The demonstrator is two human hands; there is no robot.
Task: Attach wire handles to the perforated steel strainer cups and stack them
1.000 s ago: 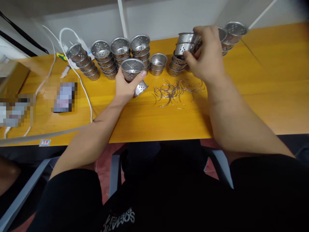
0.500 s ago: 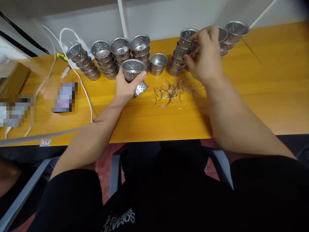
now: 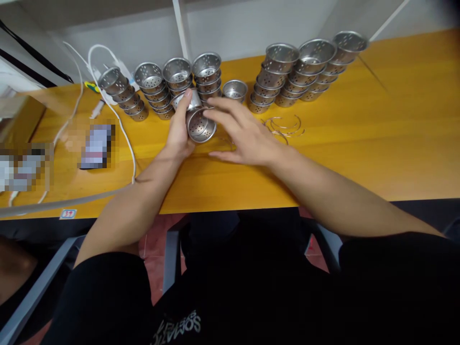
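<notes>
My left hand is closed around a perforated steel cup, whose open mouth is tilted toward me. A second steel cup lies against its far side, under my left thumb. To the right, my right hand hovers with fingers spread and nothing in it. Its fingertips reach the near cup's rim; whether they touch it I cannot tell. Thin curved wires lie on the table beyond my right wrist, and my hand covers part of the pile.
Stacks of perforated cups stand along the back, some at left, others at right. A short stack sits between them. A phone and a white cable lie left on the yellow table.
My right hand has left the right-hand stacks and moved left and toward me, beside the held cups. My left hand has turned the cups, so the lower one's mouth now faces me.
</notes>
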